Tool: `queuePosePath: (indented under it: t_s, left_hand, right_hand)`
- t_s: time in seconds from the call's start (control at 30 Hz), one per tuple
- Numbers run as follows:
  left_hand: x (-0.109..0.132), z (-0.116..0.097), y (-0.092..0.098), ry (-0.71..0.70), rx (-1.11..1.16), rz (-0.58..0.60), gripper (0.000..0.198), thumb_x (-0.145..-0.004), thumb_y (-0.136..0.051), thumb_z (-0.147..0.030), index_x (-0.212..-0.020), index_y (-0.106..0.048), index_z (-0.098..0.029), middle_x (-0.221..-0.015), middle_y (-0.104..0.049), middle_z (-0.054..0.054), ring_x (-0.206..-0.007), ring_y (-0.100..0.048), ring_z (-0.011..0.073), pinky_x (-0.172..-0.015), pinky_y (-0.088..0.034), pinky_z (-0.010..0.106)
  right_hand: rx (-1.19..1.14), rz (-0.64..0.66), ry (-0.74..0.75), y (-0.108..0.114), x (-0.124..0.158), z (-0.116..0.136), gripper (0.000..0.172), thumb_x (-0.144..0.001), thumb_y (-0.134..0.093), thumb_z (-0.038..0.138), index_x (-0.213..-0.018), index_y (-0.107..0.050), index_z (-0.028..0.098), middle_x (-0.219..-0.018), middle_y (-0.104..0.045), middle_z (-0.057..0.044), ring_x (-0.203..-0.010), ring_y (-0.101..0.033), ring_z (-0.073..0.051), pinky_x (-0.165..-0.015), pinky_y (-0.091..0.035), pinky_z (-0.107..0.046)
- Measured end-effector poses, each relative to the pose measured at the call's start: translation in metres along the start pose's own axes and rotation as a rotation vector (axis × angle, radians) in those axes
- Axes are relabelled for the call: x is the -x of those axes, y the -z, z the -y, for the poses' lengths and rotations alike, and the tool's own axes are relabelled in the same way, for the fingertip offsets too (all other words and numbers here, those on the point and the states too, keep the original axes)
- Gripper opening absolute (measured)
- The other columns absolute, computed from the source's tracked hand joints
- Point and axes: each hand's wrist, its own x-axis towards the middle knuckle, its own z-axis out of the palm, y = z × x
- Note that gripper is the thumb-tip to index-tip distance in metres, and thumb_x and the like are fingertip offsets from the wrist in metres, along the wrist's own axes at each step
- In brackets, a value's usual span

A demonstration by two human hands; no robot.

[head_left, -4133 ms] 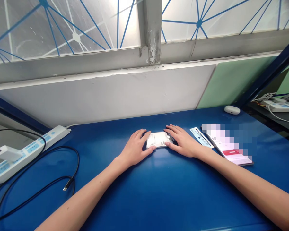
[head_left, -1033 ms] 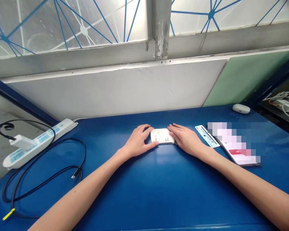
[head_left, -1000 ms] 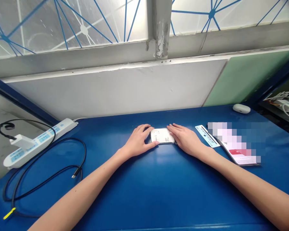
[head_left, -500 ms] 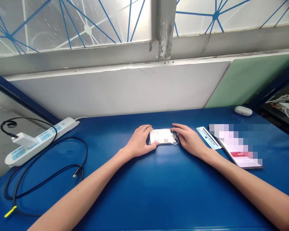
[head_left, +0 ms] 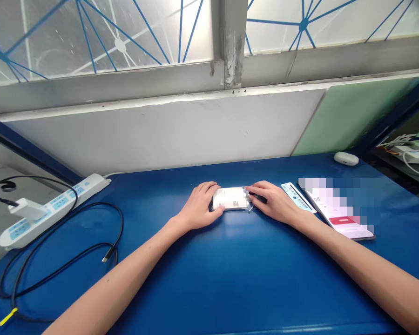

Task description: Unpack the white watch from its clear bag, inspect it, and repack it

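On the blue table top lies a small flat item with a white printed face in clear plastic wrap. My left hand grips its left end, thumb along the near edge and fingers behind. At the other end, the fingers of my right hand are pressed together on the crinkled clear plastic. Something dark shows beside those fingertips, too small to make out.
A white power strip with a charger plug and a looped black cable is at left. A blue-white card, a lit phone and a white rounded case lie at right. A wall stands behind.
My right fingers have come in from beside the wrapped item and closed on its right end. My left hand keeps its grip. The whole view has shifted slightly.
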Motion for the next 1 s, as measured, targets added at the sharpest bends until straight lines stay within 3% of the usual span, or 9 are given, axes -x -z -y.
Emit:
queuePosePath:
  t_s: [0.27, 0.4, 0.6, 0.87, 1.0]
  left_hand:
    - [-0.0012, 0.0021, -0.0019, 0.044, 0.048, -0.004, 0.068, -0.080, -0.067, -0.059, -0.133, -0.053, -0.019, -0.139, -0.051, 0.014, -0.130, -0.045, 0.0349, -0.108, -0.037, 0.050]
    - [-0.0029, 0.0050, 0.0006, 0.080, 0.129, 0.000, 0.062, -0.077, -0.072, -0.055, -0.128, -0.057, -0.023, -0.136, -0.055, 0.011, -0.127, -0.047, 0.0335, -0.104, -0.041, 0.048]
    - [-0.0031, 0.0065, 0.0023, 0.119, 0.207, -0.003, 0.059, -0.075, -0.075, -0.052, -0.126, -0.061, -0.025, -0.135, -0.055, 0.009, -0.129, -0.047, 0.0328, -0.107, -0.040, 0.048]
    - [-0.0030, 0.0054, 0.0010, 0.134, 0.223, -0.016, 0.060, -0.073, -0.077, -0.052, -0.125, -0.063, -0.026, -0.135, -0.055, 0.010, -0.128, -0.049, 0.0330, -0.107, -0.040, 0.049]
    - [-0.0025, 0.0048, 0.0011, 0.112, 0.210, -0.044, 0.065, -0.072, -0.079, -0.051, -0.129, -0.061, -0.025, -0.132, -0.058, 0.009, -0.125, -0.051, 0.0320, -0.105, -0.042, 0.048]
  right_hand:
    - [-0.030, 0.006, -0.006, 0.0002, -0.0006, -0.0018, 0.029, -0.094, -0.056, 0.032, -0.116, -0.070, 0.019, -0.106, -0.069, -0.012, -0.096, -0.066, -0.027, -0.083, -0.056, -0.043]
    - [-0.091, -0.002, 0.012, -0.0008, -0.0019, -0.0035, 0.025, -0.092, -0.059, 0.032, -0.110, -0.073, 0.022, -0.107, -0.070, -0.011, -0.099, -0.065, -0.027, -0.086, -0.056, -0.043]
    - [-0.163, -0.023, 0.022, 0.0026, -0.0030, -0.0033, 0.026, -0.091, -0.063, 0.034, -0.112, -0.073, 0.024, -0.134, -0.060, -0.012, -0.124, -0.055, -0.031, -0.102, -0.048, -0.052]
    - [-0.224, 0.044, -0.026, 0.0017, -0.0039, -0.0052, 0.027, -0.082, -0.073, 0.034, -0.107, -0.075, 0.024, -0.136, -0.060, -0.012, -0.131, -0.050, -0.034, -0.107, -0.043, -0.056]
    - [-0.212, 0.028, -0.012, -0.0003, -0.0048, 0.0002, 0.025, -0.083, -0.072, 0.028, -0.107, -0.074, 0.022, -0.135, -0.061, -0.013, -0.128, -0.052, -0.033, -0.104, -0.047, -0.056]
